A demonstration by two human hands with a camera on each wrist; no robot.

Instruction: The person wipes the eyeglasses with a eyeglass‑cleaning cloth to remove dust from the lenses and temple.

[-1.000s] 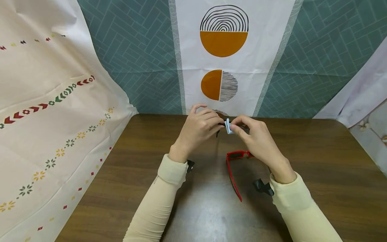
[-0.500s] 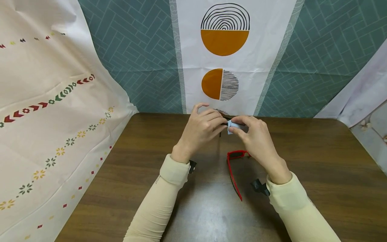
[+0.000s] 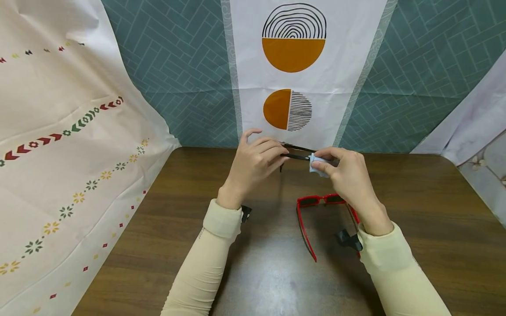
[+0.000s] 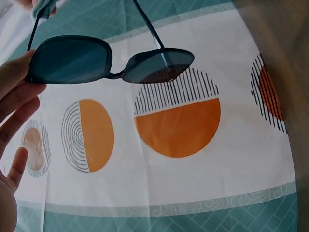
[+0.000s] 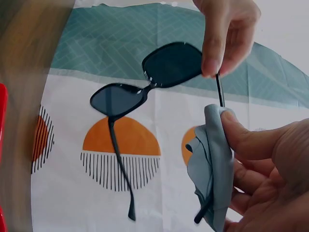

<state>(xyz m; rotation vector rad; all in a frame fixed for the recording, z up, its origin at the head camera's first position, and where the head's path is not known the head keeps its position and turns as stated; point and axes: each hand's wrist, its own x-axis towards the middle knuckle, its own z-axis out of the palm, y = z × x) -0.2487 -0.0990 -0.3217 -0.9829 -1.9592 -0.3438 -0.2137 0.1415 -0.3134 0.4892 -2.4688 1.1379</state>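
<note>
My left hand (image 3: 253,164) pinches a pair of black sunglasses (image 5: 174,65) at the hinge corner of one lens, holding them up above the back of the table. With its thumb and fingers my right hand (image 3: 348,173) grips a folded light blue cloth (image 5: 219,159) wrapped round one temple arm of these sunglasses; the arm's tip pokes out below the cloth in the right wrist view. The other temple arm (image 5: 120,169) hangs free, unfolded. Both dark lenses (image 4: 72,60) show in the left wrist view.
Red-framed sunglasses (image 3: 310,201) lie unfolded on the brown wooden table (image 3: 178,228), partly under my right forearm. Behind the table hangs a teal and white patterned cloth (image 3: 249,66). A cream printed cloth (image 3: 79,153) drapes along the left side.
My right hand has slid the cloth rightward along the temple arm, away from my left hand, which has shifted slightly left. More of the black arm shows between them.
</note>
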